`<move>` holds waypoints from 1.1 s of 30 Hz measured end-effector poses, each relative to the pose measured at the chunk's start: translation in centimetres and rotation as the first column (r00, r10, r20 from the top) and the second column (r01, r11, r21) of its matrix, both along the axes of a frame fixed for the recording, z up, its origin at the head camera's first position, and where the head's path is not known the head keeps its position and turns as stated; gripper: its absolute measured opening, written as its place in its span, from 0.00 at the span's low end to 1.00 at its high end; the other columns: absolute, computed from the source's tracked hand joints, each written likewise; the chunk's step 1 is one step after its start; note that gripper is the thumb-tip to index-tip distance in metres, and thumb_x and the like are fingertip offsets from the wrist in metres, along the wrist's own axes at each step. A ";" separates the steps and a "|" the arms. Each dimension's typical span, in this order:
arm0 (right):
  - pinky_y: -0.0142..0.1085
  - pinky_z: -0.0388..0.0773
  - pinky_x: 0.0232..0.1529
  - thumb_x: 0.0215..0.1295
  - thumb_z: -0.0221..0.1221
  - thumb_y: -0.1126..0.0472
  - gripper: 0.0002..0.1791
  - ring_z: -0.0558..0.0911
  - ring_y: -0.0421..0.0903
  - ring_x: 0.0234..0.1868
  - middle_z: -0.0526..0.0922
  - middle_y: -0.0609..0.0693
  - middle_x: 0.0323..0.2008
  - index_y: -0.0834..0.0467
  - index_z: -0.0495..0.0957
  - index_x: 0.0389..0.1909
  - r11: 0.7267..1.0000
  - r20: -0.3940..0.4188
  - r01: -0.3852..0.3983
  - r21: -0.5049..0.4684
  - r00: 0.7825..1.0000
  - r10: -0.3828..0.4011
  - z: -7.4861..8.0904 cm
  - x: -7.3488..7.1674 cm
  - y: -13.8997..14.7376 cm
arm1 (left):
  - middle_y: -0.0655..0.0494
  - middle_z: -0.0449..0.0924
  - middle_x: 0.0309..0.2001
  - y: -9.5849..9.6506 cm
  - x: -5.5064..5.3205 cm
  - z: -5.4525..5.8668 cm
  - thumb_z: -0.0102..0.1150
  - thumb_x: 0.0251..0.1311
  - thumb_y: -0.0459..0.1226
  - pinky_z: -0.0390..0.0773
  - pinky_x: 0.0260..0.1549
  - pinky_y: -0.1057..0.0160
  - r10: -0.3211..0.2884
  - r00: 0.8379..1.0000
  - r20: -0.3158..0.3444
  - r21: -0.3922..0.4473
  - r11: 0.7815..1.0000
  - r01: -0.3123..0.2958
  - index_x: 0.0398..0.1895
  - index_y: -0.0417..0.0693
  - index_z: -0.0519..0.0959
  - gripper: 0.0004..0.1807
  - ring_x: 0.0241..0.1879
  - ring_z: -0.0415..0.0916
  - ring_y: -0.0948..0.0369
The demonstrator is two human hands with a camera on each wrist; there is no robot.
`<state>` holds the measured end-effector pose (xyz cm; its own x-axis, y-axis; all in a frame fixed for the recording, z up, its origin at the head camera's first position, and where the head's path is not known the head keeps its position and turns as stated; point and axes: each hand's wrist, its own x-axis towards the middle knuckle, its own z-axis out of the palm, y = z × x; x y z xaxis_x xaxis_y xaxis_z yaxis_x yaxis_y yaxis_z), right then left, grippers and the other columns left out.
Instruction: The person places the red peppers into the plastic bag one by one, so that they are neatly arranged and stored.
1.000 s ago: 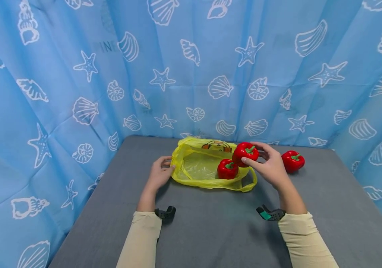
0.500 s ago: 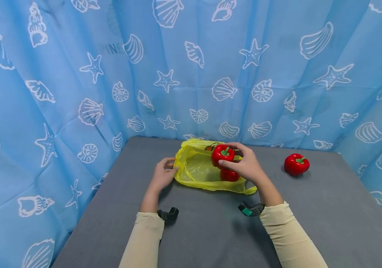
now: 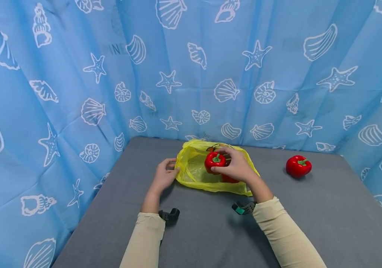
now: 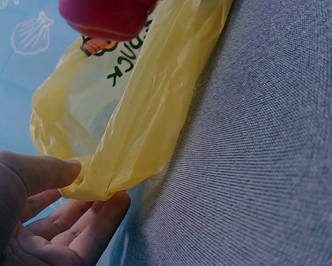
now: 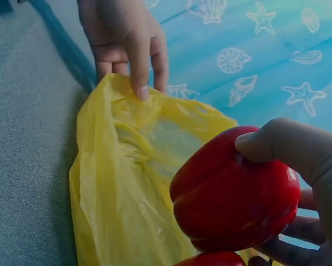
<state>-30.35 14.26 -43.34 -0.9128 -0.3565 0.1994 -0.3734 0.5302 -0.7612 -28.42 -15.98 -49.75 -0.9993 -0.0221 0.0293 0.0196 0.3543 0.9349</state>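
Held pepper (image 3: pixel 215 162): over the mouth of the yellow bag (image 3: pixel 195 185), gripped between thumb and fingers of the right hand (image 3: pixel 237 166). Its skin looks smooth and glossy, so a loosened grip could let it slip early. A second pepper (image 5: pixel 215 259), partly hidden, shows just below; whether the two touch cannot be told. Lowered straight down, the held pepper could knock against it and roll aside. The left hand (image 3: pixel 164 175) pinches the bag's left edge between thumb and fingers. The plastic looks thin and limp: should that pinch give way, the mouth could collapse, or the right wrist could drag the rim along. A third pepper (image 3: pixel 298 166) lies on the worktop (image 3: pixel 204 230), well apart to the right; a brushing sleeve could set it rolling.
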 end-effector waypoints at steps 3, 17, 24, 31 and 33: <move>0.53 0.88 0.54 0.60 0.77 0.51 0.36 0.84 0.59 0.59 0.84 0.58 0.61 0.58 0.79 0.67 0.999 0.008 -0.003 0.041 1.000 0.002 -0.2 -0.1 -0.2 | 0.42 0.80 0.63 0.0 0.0 0.0 0.62 0.76 0.39 0.86 0.56 0.46 0.003 1.000 0.003 0.000 1.000 -0.003 0.72 0.49 0.75 0.24 0.59 0.83 0.44; 0.50 0.87 0.54 0.61 0.77 0.47 0.37 0.84 0.54 0.57 0.85 0.56 0.60 0.60 0.80 0.67 0.977 -0.001 -0.014 0.214 1.000 0.014 -1.4 -0.2 -0.9 | 0.42 0.80 0.63 -0.1 0.0 -0.2 0.61 0.77 0.38 0.86 0.55 0.47 0.000 1.000 0.003 0.001 1.000 0.000 0.72 0.50 0.75 0.23 0.59 0.83 0.44; 0.53 0.87 0.56 0.61 0.76 0.47 0.37 0.84 0.56 0.60 0.85 0.57 0.62 0.60 0.80 0.67 0.970 0.001 -0.022 0.242 1.000 0.022 -1.5 -0.1 -1.0 | 0.42 0.81 0.62 -0.2 -0.1 -0.2 0.62 0.77 0.39 0.86 0.55 0.47 0.004 1.000 0.004 -0.003 1.000 -0.004 0.72 0.49 0.75 0.24 0.59 0.84 0.45; 0.53 0.86 0.57 0.61 0.76 0.46 0.36 0.83 0.57 0.62 0.85 0.57 0.62 0.60 0.81 0.66 0.962 -0.031 -0.026 0.272 0.999 0.036 -1.4 0.1 -0.9 | 0.41 0.80 0.63 -0.2 0.0 -0.1 0.62 0.77 0.39 0.85 0.56 0.46 -0.003 1.000 -0.004 -0.003 1.000 0.003 0.73 0.48 0.75 0.24 0.59 0.83 0.44; 0.53 0.86 0.57 0.60 0.77 0.46 0.35 0.83 0.57 0.62 0.86 0.56 0.61 0.59 0.82 0.65 0.961 -0.038 -0.028 0.277 0.998 0.041 -1.4 0.1 -0.9 | 0.41 0.81 0.63 -0.2 0.0 -0.1 0.62 0.77 0.39 0.86 0.56 0.46 -0.006 1.000 -0.005 0.000 1.000 0.006 0.73 0.48 0.75 0.24 0.58 0.84 0.45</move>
<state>-30.21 13.38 -44.70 -0.8916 -0.4343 0.1280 -0.4245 0.7036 -0.5698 -28.41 -16.18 -49.83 -0.9993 -0.0156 0.0342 0.0265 0.3546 0.9346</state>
